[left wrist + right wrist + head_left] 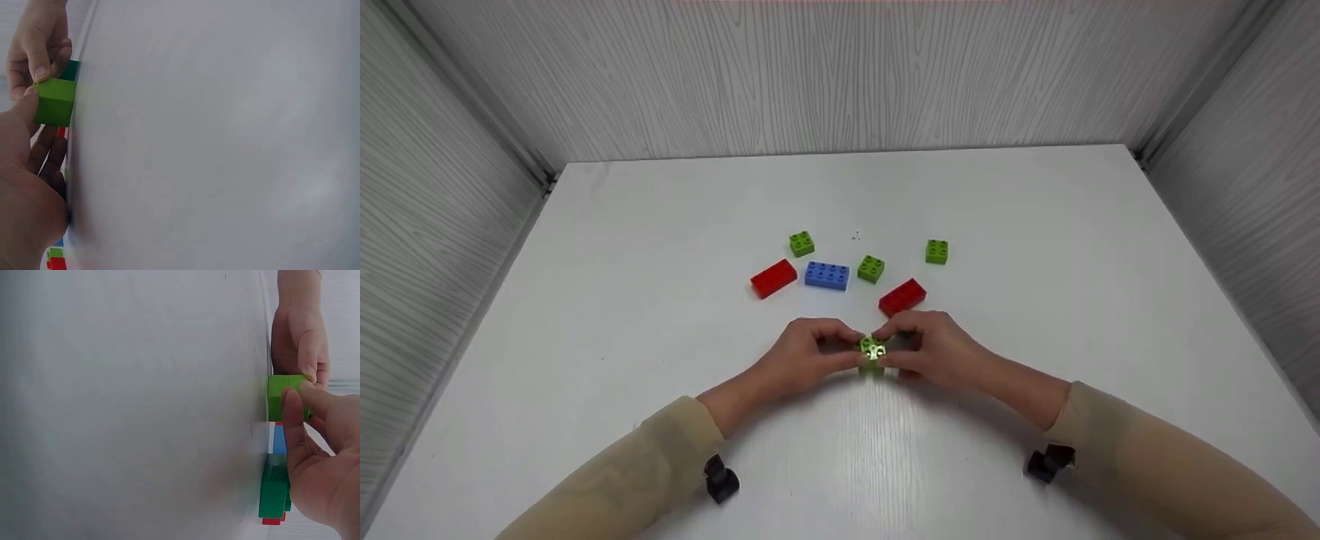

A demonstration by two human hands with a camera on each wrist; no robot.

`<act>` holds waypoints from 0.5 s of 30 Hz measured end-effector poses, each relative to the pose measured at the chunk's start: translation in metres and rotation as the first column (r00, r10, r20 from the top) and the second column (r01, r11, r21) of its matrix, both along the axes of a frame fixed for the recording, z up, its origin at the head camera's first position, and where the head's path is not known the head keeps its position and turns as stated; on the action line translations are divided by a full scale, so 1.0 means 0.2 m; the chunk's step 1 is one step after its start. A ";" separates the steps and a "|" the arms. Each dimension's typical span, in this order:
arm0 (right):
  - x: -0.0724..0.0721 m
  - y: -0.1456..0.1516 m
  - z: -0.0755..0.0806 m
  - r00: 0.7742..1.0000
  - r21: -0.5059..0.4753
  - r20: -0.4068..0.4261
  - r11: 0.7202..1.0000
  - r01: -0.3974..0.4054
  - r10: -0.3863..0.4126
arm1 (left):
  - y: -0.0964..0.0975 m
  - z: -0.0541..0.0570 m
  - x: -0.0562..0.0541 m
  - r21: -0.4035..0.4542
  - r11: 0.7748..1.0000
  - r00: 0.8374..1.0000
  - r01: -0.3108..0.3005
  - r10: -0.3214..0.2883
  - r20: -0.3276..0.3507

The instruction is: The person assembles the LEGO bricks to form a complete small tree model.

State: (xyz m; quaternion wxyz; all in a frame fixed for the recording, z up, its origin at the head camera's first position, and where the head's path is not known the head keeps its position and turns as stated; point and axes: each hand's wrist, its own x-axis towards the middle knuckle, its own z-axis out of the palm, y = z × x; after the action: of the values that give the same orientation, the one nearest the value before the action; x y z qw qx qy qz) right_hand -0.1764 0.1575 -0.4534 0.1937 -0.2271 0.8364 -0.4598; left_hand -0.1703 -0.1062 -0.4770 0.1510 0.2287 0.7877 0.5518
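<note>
Between my two hands, close to the table, is a light green toy building block (872,351) with studs on top. A faint line runs across its side in the right wrist view, so it may be two stacked bricks (278,399). My left hand (802,356) pinches it from the left with thumb and fingertips. From the right, my right hand (941,349) pinches the same block. A dark green brick (274,492) sits on the table by the right hand, mostly hidden in the head view. Just beyond that hand lies a red brick (902,297).
Farther back on the white table (660,225) are a blue brick (826,275), another red brick (774,278) and small green bricks at the left (802,243), middle (871,268) and right (937,251). Grey wood-grain panels (840,75) stand behind and at both sides.
</note>
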 end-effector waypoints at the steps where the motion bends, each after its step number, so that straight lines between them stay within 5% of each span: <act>1: 0.00 0.00 0.00 1.000 0.004 -0.001 1.000 -0.004 0.004 | 0.00 0.00 0.00 -0.001 1.000 1.000 -0.003 0.003 0.000; 10: -0.03 0.04 0.07 0.993 0.086 -0.092 0.994 -0.067 0.075 | 0.00 0.00 0.00 -0.033 0.999 1.000 -0.012 0.012 0.009; 15: -0.10 0.12 0.14 0.991 0.074 -0.129 0.997 -0.030 0.039 | 0.01 0.00 0.00 -0.052 0.998 0.999 -0.029 0.030 0.023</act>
State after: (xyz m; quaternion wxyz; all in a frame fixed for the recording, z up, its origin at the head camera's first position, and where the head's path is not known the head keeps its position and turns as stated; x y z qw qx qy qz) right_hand -0.1963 0.1811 -0.4250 0.1547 -0.2640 0.8592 -0.4101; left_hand -0.1698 -0.1047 -0.4764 0.1582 0.2063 0.8030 0.5363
